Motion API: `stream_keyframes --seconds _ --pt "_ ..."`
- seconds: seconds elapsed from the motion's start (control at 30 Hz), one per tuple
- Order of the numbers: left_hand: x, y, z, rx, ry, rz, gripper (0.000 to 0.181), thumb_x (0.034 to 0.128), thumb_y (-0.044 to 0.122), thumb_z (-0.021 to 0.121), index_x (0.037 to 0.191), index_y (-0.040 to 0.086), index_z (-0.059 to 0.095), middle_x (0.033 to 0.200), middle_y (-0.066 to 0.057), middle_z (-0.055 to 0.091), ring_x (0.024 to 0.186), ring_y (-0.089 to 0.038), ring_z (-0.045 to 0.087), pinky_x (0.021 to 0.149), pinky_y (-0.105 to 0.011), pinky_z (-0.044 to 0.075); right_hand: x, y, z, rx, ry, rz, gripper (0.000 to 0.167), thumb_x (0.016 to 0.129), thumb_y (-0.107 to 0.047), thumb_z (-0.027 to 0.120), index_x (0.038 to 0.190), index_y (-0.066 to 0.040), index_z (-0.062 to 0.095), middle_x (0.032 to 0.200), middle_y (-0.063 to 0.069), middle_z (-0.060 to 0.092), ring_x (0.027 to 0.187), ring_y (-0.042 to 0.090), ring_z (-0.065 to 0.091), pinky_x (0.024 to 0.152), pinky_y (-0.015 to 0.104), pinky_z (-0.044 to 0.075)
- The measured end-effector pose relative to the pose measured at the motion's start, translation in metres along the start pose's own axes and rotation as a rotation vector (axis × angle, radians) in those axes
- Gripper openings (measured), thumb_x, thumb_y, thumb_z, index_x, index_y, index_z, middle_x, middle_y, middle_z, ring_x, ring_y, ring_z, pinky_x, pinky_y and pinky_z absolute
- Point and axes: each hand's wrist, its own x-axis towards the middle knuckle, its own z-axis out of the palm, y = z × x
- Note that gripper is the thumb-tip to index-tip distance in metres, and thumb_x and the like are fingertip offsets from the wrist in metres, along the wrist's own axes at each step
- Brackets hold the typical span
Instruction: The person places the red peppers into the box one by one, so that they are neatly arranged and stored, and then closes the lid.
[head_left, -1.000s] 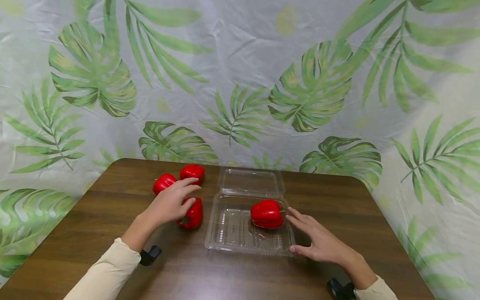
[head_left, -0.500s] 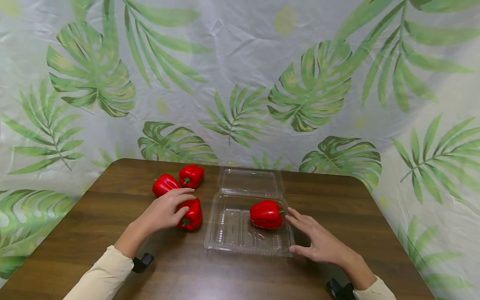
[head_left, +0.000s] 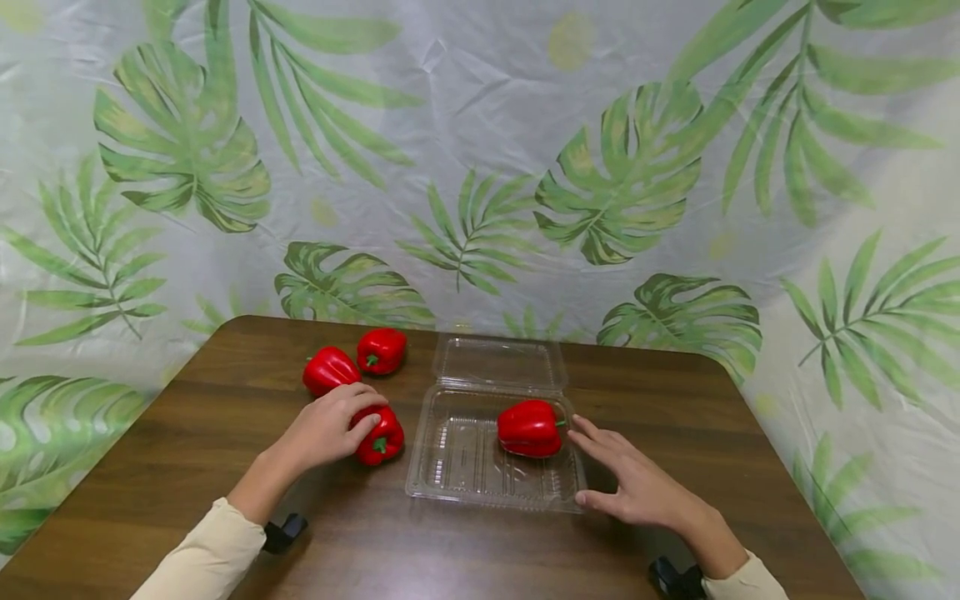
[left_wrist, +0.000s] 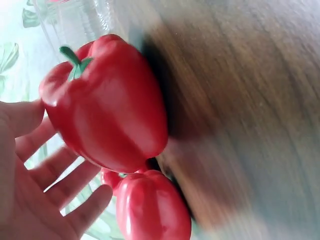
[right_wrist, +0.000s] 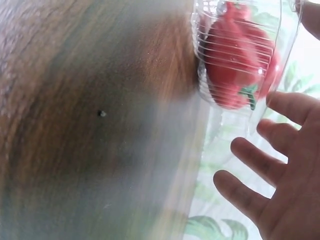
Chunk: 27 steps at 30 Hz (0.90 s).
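My left hand (head_left: 326, 429) curves over the nearest red bell pepper (head_left: 381, 444), thumb on its near side and fingers over its top. In the left wrist view the thumb touches this bell pepper (left_wrist: 107, 102) beside its green stem, and the other fingers reach behind it. Another red bell pepper (head_left: 529, 428) lies on its side in the right part of a clear plastic clamshell container (head_left: 450, 492), stem to the right. My right hand (head_left: 637, 483) rests at the container's right rim with fingers spread; in the right wrist view its fingertips (right_wrist: 280, 102) touch the clear wall.
Two more red bell peppers, a left one (head_left: 328, 370) and a farther one (head_left: 382, 350), lie near the far left of the wooden table (head_left: 480, 558). The container's clear lid (head_left: 498, 362) lies folded back toward a leaf-patterned cloth (head_left: 480, 150).
My left hand has come down and toward me onto the nearest bell pepper, which has turned slightly with its stem facing me more. The right hand has stayed at the container.
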Motion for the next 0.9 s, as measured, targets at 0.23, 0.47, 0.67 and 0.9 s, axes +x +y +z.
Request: stream_keyframes --seconds 0.23,0.47,0.67,0.9 --pt "-0.005 0.0009 -0.0053 -0.021 0.0 0.01 0.033 0.0861 0.016 0.073 0.118 0.011 0.068 0.13 -0.009 0.063 0.121 -0.03 0.059 0.099 -0.051 0.053 -0.0006 -0.0006 0.0006 -0.007 -0.002 -0.006 0.076 0.087 -0.045 0.07 0.148 -0.007 0.046 0.158 0.018 0.038 0.134 0.036 0.048 0.098 0.06 0.048" --pt "-0.0093 -0.0013 -0.006 -0.124 -0.044 0.138 0.026 0.0852 0.007 0.074 0.109 0.017 0.071 0.131 -0.007 0.065 0.121 -0.027 0.06 0.099 -0.05 0.052 -0.0007 -0.0019 -0.0028 0.014 -0.023 0.024 0.076 0.087 -0.045 0.07 0.149 -0.008 0.045 0.16 0.016 0.036 0.136 0.036 0.047 0.101 0.062 0.046" --pt "-0.0107 0.0011 -0.0036 -0.091 0.002 0.145 0.027 0.0831 0.009 0.077 0.109 0.016 0.072 0.125 -0.005 0.068 0.115 -0.025 0.063 0.096 -0.048 0.054 -0.0019 -0.0015 -0.002 0.029 -0.027 0.041 0.077 0.086 -0.044 0.071 0.149 -0.007 0.045 0.16 0.015 0.035 0.138 0.036 0.046 0.102 0.061 0.046" --pt "-0.0095 0.0036 0.0004 0.067 0.109 0.083 0.04 0.0766 0.026 0.084 0.112 0.013 0.071 0.119 -0.008 0.068 0.106 -0.029 0.065 0.088 -0.05 0.057 -0.0019 0.0002 -0.0008 0.042 -0.01 0.035 0.076 0.086 -0.042 0.073 0.149 -0.009 0.045 0.16 0.014 0.036 0.137 0.035 0.046 0.101 0.06 0.046"
